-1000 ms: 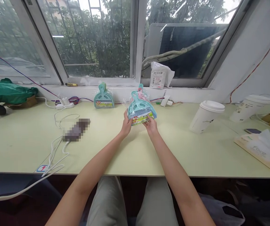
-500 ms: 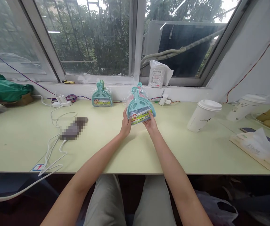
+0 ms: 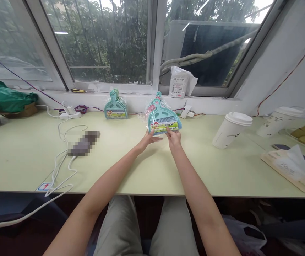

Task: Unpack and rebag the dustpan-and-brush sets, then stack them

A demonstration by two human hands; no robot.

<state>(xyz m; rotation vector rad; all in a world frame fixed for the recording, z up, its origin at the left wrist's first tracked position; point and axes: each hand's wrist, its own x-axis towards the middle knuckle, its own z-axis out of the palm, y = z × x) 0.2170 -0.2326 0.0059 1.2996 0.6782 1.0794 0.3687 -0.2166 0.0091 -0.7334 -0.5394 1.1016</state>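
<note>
At left we see a stack of turquoise plastic dustpans (image 3: 116, 106) against the white wall (image 3: 138, 103), perhaps to stay upright. The left hand (image 3: 145, 141) touches the lower left corner of a film-wrapped turquoise dustpan with brush (image 3: 162, 115); whether it grips, we cannot tell. The right hand (image 3: 174, 138) pinches the lower edge, probably for steadying. Further right, the lidded white paper cup (image 3: 228, 133) hides its contents; a beige tissue pack (image 3: 280, 165) shows white tissue (image 3: 297, 156).

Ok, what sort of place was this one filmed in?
Probably an office or shared workroom: there is a long desk with a power strip and lidded cups on it.
</note>
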